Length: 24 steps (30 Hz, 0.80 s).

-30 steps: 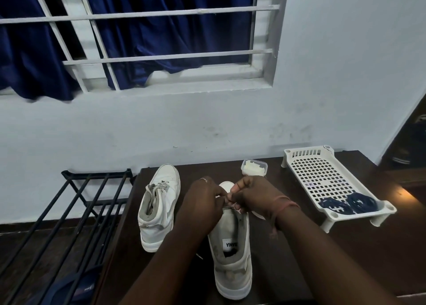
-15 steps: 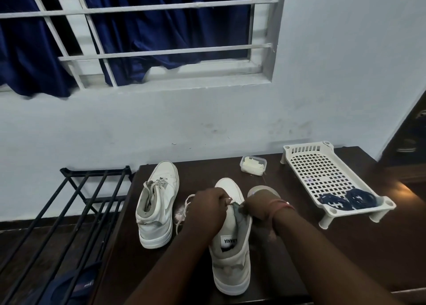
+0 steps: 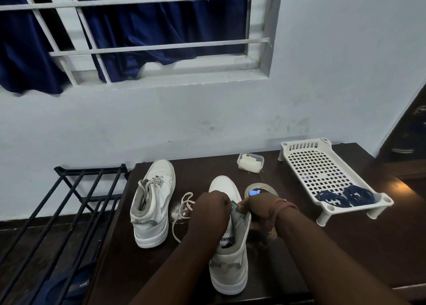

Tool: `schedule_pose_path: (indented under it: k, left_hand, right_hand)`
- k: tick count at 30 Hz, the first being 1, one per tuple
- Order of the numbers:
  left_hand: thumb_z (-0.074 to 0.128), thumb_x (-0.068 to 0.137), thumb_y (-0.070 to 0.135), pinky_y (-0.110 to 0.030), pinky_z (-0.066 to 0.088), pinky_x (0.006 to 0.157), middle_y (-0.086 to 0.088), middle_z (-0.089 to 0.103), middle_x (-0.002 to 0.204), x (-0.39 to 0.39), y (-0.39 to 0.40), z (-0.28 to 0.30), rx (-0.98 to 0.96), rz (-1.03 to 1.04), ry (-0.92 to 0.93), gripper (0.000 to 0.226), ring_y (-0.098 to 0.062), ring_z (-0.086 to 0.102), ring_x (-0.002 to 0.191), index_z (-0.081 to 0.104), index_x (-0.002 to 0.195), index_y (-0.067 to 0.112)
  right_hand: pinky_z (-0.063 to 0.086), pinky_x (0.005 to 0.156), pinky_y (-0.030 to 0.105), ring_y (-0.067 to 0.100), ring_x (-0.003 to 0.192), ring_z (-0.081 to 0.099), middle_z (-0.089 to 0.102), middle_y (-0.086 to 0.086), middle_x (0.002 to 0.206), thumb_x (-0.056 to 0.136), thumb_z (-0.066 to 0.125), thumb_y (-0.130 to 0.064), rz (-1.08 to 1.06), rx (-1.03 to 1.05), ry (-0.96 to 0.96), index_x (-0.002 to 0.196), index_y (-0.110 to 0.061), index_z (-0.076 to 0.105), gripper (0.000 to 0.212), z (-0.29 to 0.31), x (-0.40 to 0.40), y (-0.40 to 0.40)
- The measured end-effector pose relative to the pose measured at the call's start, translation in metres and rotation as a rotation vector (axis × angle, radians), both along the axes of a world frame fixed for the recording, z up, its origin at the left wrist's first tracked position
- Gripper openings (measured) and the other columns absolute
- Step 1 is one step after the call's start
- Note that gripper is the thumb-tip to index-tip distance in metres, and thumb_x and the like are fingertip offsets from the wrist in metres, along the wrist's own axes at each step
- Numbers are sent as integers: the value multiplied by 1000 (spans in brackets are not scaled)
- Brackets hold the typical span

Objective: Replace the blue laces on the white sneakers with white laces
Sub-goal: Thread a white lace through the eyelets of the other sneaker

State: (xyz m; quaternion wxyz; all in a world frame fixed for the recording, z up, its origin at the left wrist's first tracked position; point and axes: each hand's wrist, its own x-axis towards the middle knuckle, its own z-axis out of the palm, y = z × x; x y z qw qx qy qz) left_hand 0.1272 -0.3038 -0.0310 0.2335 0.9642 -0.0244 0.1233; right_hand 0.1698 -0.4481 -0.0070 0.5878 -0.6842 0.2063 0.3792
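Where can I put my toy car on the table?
Bare table lies near the front right corner, between the right arm and the tray. A smaller patch sits between the left sneaker and the box. The middle is crowded with hands, sneaker, lace and tape.

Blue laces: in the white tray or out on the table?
In the tray. Both blue laces sit coiled as two bundles at the near end of the white perforated tray, inside its rim; none lie on the table.
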Motion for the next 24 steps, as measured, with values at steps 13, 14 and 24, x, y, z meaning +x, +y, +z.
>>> schedule_pose_path:
  k: [13,14,24]
  left_hand:
    - [65,78,18,-43,50,71,1,71,78,1,-1,-5,-185,6,86,8,-23,66,79,62,83,23]
    - [62,80,15,-44,49,70,-1,70,78,0,-2,-6,-200,2,74,12,-25,66,78,58,90,20]
    - [58,85,28,-38,38,81,9,64,99,-2,1,1,108,13,65,30,-22,58,98,43,110,31]
  right_hand:
    - [58,71,32,18,74,64,67,3,87,88,63,-30,323,-286,-366,90,-17,69,15,-2,12,-10]
    - [59,74,34,20,76,64,68,6,88,87,65,-35,298,-283,-372,92,-14,70,22,-4,9,-9]
    - [51,59,22,17,61,60,65,6,71,90,67,-27,109,-193,-299,79,-11,62,19,-2,0,2]
